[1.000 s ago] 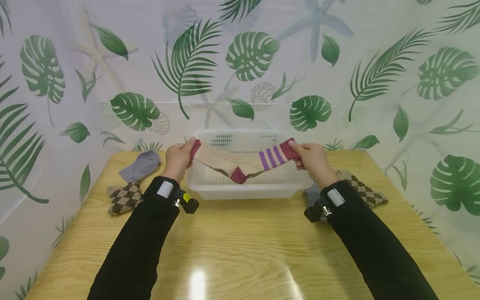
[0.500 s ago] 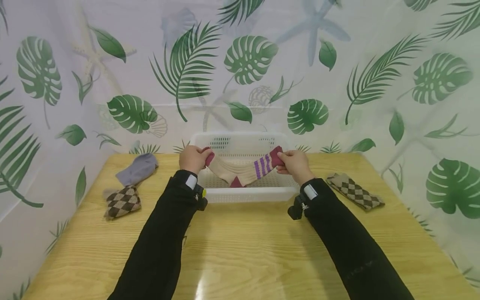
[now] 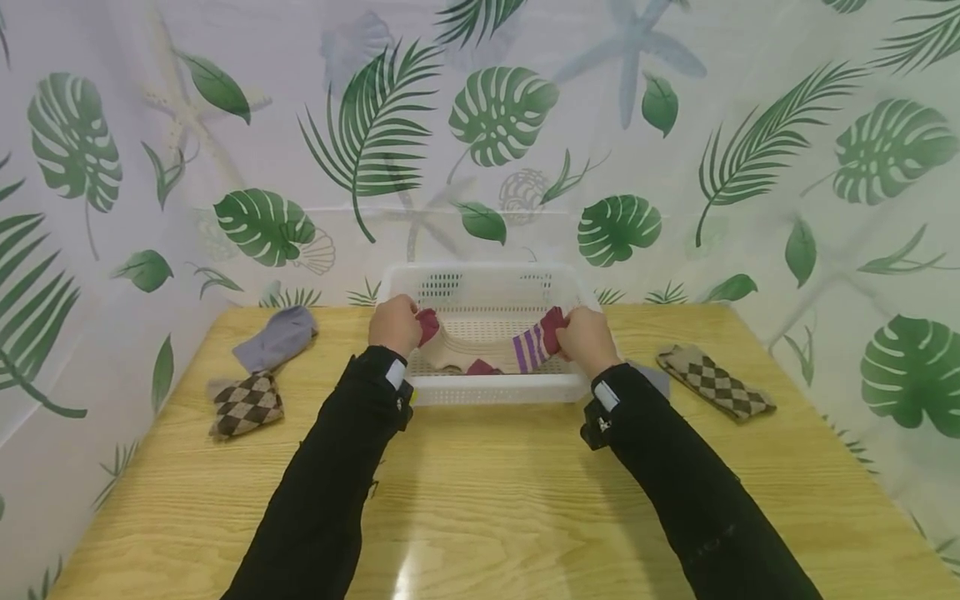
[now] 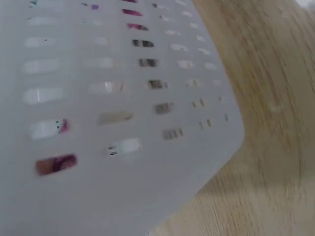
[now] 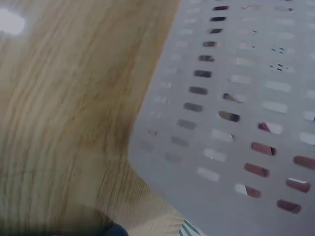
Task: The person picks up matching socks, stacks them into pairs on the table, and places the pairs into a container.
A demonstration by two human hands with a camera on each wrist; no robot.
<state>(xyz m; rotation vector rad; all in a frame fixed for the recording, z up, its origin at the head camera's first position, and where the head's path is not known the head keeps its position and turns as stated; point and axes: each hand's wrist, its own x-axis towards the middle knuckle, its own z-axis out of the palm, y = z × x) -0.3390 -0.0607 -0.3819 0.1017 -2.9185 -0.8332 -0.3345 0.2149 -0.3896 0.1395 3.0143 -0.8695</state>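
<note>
A cream sock (image 3: 480, 353) with maroon toe, heel and cuff and purple stripes hangs stretched inside the white plastic basket (image 3: 498, 389). My left hand (image 3: 395, 325) pinches its maroon toe; my right hand (image 3: 588, 340) pinches the maroon cuff beside the stripes. Between the hands the sock sags low, its heel partly hidden behind the basket's front wall. Both wrist views look at the perforated basket wall (image 4: 98, 191) from outside, where bits of maroon show through the slots and the hands are mostly hidden.
On the left of the wooden table (image 3: 480, 500) lie a grey sock (image 3: 277, 337) and a brown checkered sock (image 3: 247, 406). To the right are another checkered sock (image 3: 716, 383) and a grey item (image 3: 651, 379) partly behind my right forearm. A leaf-print sheet (image 3: 495, 183) stands behind.
Both hands have moved closer together and down, lowering the sock from above the basket into it. Its middle has slackened and now sits behind the front wall.
</note>
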